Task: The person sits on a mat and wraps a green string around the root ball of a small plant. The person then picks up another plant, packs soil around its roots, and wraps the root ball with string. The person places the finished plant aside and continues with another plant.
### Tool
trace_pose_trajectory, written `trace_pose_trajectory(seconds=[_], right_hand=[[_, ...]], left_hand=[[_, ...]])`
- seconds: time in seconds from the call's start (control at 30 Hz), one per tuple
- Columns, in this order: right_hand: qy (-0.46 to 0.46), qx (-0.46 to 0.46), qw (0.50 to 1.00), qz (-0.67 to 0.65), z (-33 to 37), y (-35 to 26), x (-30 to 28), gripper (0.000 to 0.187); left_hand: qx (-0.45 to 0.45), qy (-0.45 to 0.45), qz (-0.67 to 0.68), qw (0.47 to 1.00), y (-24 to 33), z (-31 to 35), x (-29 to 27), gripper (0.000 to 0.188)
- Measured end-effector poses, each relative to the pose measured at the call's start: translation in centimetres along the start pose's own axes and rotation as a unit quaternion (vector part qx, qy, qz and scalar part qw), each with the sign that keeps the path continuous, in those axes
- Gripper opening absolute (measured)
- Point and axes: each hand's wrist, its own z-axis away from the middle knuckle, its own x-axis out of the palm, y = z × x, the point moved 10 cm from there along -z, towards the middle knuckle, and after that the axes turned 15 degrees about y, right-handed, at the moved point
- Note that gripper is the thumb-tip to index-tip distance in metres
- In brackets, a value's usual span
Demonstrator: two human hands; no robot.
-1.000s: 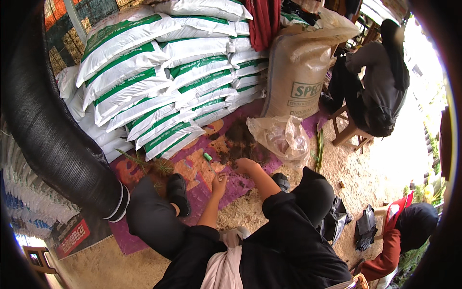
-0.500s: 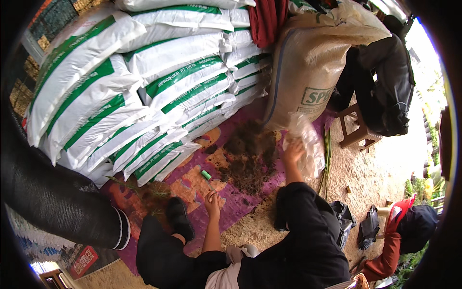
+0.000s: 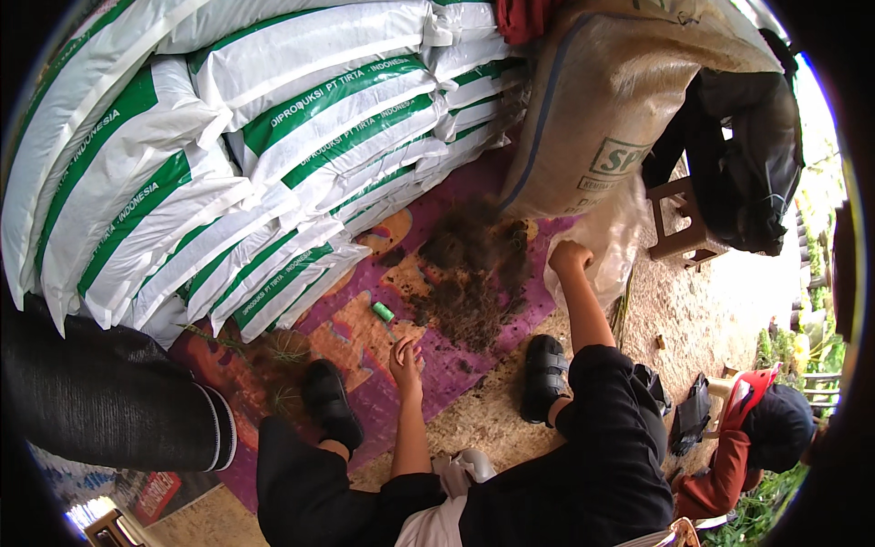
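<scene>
My right hand (image 3: 571, 258) is closed at the near side of a clear plastic bag (image 3: 612, 244), gripping its edge. The bag leans against a big tan woven sack (image 3: 583, 109). My left hand (image 3: 406, 366) hovers over the patterned mat, its fingers loosely bent and apart, with nothing visible in them. Just beyond its fingertips lies a small green cylinder (image 3: 383, 312) with a pale end; its kind is unclear. A heap of dark soil (image 3: 469, 273) spreads over the purple and orange mat (image 3: 437, 387) between my hands.
White sacks with green bands (image 3: 319, 109) are stacked at the left. A black roll (image 3: 118, 392) lies at lower left. Grass-like seedlings (image 3: 278, 351) rest near my left shoe. A brown stool (image 3: 679, 219) stands at right, beside black cloth. Another person (image 3: 720, 483) is at lower right.
My right hand has gone from open-looking fingers on the plastic bag to a fist at its edge. My left hand's fingers have loosened. The view has shifted, and the bag has spread lower.
</scene>
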Motion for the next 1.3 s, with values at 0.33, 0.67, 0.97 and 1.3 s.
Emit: trace_pose_trajectory(seconds=[0.33,0.67,0.97,1.3], right_hand=[[0.028,-0.130,0.868,-0.478,1.3,-9.7,2.3,0.060],[0.115,0.015,0.848,-0.518,3.6,-13.5,2.6,0.066],[0.287,-0.361,0.760,-0.458,11.3,-20.5,-8.6,0.053],[0.287,-0.454,0.839,-0.088,11.1,-24.4,-4.8,0.055]], left_hand=[[-0.018,0.008,0.003,1.000,-0.1,0.1,0.2,0.034],[-0.015,0.034,0.034,0.999,-0.3,-1.5,-1.4,0.030],[-0.025,0.048,0.044,0.998,-0.7,-2.0,-1.9,0.032],[-0.010,0.018,0.078,0.997,-0.9,-2.0,-2.2,0.034]])
